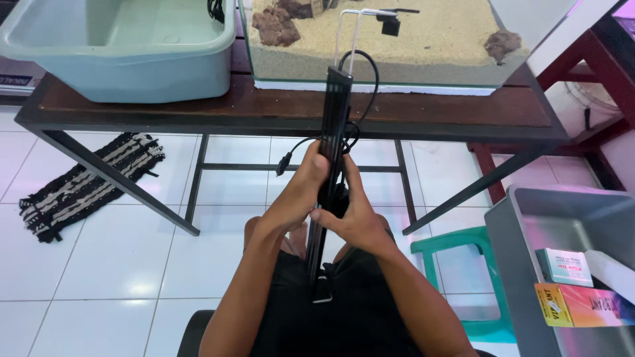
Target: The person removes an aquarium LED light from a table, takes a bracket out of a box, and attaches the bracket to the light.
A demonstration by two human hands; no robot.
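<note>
Both hands, left (301, 192) and right (350, 215), clasp a black light bar (334, 132) with its cable (360, 86), fingers closed around it. Tank (397, 66) and table (278, 109) stand beyond.

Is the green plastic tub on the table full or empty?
Empty as far as visible: the green tub shows a bare, smooth inner floor and walls, with nothing lying in it. Its far end is cut off by the frame.

White floor tiles (99, 251) gleam under bright, even light, with a black-and-white striped mat (86, 185) lying beside the leg of a dark wooden table (198, 106) on a black metal frame. A teal plastic stool (463, 244) stands to the right, near red-painted furniture (595, 59).
</note>
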